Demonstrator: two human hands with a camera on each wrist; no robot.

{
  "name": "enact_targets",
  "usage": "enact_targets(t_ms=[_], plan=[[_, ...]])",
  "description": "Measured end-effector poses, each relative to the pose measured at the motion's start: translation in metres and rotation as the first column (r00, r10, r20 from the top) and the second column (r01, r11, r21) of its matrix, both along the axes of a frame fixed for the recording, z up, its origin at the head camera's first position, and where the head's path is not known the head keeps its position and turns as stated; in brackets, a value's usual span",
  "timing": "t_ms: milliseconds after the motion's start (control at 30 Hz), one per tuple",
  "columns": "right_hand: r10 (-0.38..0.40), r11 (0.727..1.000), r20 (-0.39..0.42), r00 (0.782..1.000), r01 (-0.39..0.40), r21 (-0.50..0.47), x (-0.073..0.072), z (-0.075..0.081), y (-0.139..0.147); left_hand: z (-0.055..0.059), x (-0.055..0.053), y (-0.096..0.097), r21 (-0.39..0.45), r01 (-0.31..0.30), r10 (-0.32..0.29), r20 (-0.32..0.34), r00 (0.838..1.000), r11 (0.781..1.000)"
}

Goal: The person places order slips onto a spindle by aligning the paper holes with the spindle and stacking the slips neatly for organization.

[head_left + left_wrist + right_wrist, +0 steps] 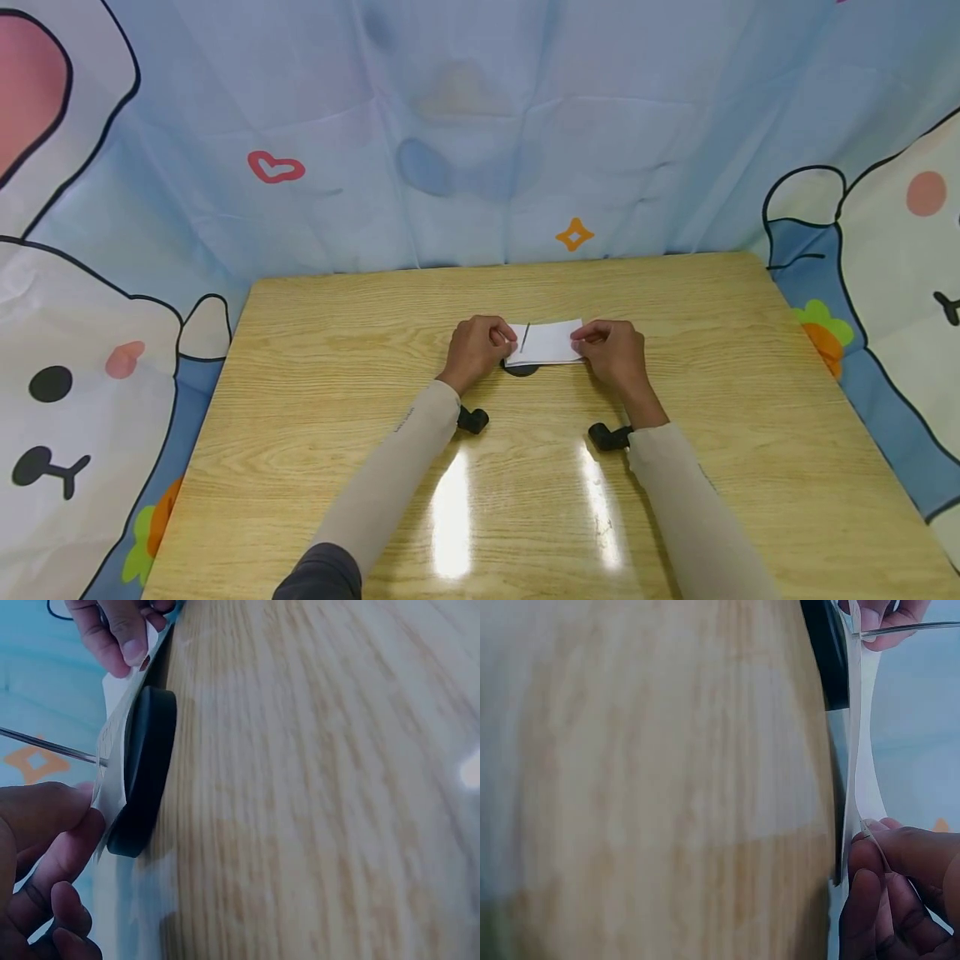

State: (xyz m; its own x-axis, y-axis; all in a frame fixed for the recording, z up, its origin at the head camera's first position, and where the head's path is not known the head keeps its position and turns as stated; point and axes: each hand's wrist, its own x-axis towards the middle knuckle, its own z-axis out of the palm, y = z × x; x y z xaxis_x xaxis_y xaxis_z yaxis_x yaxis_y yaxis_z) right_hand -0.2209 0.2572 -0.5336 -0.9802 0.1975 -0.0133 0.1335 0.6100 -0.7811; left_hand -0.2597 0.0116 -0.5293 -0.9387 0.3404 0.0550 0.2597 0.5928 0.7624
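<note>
A white sheet of paper [555, 342] is held out flat between both hands, low over the round black base [152, 765] of a bill spike. The thin metal spike [524, 337] comes up through the paper near its left end. At that left end, my left hand [477, 348] pinches the paper between thumb and fingers. My right hand [617, 352] pinches the right end the same way. More than one layer of paper [865, 735] shows in the right wrist view. Most of the base is hidden under the paper in the head view.
The wooden table [337, 400] stretches around the hands, with bright reflections near the front. Behind it hangs a light blue cartoon curtain [465, 167]. Black wrist mounts [472, 420] stick out beneath both sleeves.
</note>
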Motion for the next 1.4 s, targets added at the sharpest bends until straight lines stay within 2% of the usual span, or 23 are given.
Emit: enact_targets(t_ms=[367,767,1133,1400], plan=[[0.004,0.998,-0.004,1.000,-0.003,0.058,0.0003,-0.0004,-0.0018,-0.0014,-0.0006,-0.0003,-0.027,0.006,-0.006,-0.007,1.000,1.000],[-0.032,0.989,-0.031,0.999,0.036,0.147,0.0039,0.0007,0.0008,-0.0019,-0.0004,-0.0031,-0.051,-0.007,0.007,0.004,1.000,0.999],[-0.052,0.989,-0.029,0.998,0.055,0.135,0.0047,0.0000,0.0025,-0.0004,0.0003,-0.0034,-0.060,-0.022,0.022,0.010,1.000,0.998],[-0.026,0.987,-0.032,0.999,0.030,0.159,0.0038,-0.0040,-0.0005,-0.0039,0.0043,-0.0047,-0.041,-0.044,0.045,0.022,0.999,0.998]])
